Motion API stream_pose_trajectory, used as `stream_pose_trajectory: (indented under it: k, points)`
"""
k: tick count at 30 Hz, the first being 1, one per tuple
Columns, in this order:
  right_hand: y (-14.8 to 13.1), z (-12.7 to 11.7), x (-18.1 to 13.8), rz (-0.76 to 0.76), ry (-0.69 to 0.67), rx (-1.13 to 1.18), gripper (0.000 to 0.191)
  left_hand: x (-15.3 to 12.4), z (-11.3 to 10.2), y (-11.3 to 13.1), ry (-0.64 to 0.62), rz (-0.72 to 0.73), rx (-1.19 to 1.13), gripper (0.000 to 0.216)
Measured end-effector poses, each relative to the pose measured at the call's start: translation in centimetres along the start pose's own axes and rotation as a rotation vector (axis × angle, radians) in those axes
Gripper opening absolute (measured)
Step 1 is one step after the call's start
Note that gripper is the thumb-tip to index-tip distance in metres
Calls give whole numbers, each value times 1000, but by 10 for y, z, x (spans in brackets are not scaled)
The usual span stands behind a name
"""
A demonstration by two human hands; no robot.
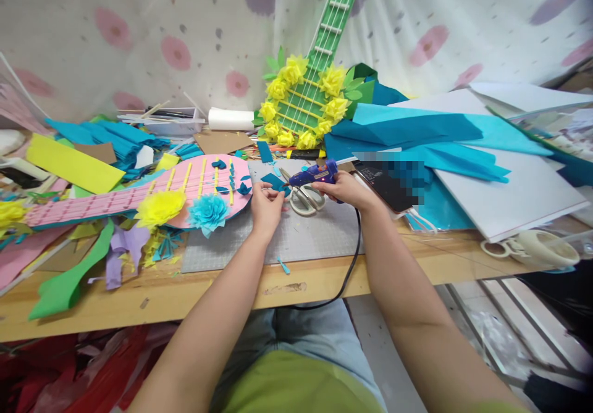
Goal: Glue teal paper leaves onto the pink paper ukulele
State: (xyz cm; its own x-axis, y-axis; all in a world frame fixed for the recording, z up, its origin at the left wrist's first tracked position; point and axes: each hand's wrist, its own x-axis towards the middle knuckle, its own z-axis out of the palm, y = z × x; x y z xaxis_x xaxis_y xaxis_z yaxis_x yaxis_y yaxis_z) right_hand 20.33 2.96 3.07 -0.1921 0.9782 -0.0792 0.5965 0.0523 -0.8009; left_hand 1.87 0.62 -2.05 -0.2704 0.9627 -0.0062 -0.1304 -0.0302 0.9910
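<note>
My right hand (347, 189) is wrapped around a blue glue gun (320, 173), its nozzle pointing left. Close to that nozzle, my left hand (267, 209) pinches a small piece of dark blue paper (277, 182), partly hidden by the fingers. Beneath the gun lie scissors (303, 205) with pale handles on a grey cutting mat (319, 234). Left of my left hand rests a pink paper guitar (239, 204), with yellow strips, small dark blue petals, a yellow flower (161, 208) and a light blue flower (208, 213) on it.
A green paper guitar (301, 112) ringed with yellow flowers leans at the back. Blue paper sheets (407, 130), a phone (386, 181) and a white cup (540, 249) are to the right. Green, purple and yellow scraps lie left. The gun's black cord (356, 258) crosses the table edge.
</note>
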Motion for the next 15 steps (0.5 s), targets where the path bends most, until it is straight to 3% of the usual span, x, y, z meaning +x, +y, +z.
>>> stream_pose_trajectory:
  k: [10, 15]
  points:
    - [5, 2, 2, -38, 17, 69, 41, -3, 1, 3, -1, 2, 4, 33]
    - [12, 2, 8, -54, 148, 179, 38, -3, 2, 3, -4, -6, -19, 34]
